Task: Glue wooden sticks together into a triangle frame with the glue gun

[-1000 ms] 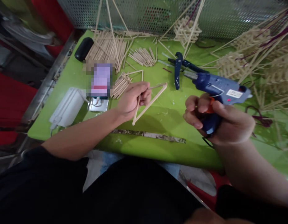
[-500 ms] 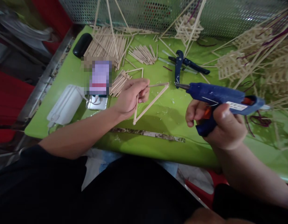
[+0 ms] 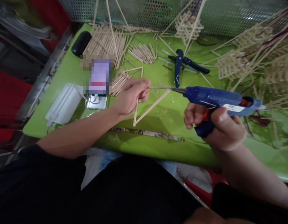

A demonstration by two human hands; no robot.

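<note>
My left hand (image 3: 132,95) is closed on one corner of a triangle of thin wooden sticks (image 3: 151,107), held above the green table. Its fingers hide that corner. My right hand (image 3: 218,124) wraps round the handle of a blue glue gun (image 3: 211,98), with fingers at the orange trigger. The gun's metal nozzle points left, its tip at the triangle's right corner. Just behind the nozzle lies a dark blue cutter tool (image 3: 178,67) with its handles spread.
Piles of wooden sticks (image 3: 142,53) lie toward the back of the green table (image 3: 158,152). At left are a phone (image 3: 100,73), a white power bank (image 3: 64,102) and a black case (image 3: 81,43). Stick-built frames (image 3: 232,63) crowd the right. A stained flat strip (image 3: 148,133) lies in front.
The glue gun has moved slightly left, and its nozzle tip now meets the triangle's right corner, where a gap showed before. That corner sits a little lower; my left hand keeps its grip.
</note>
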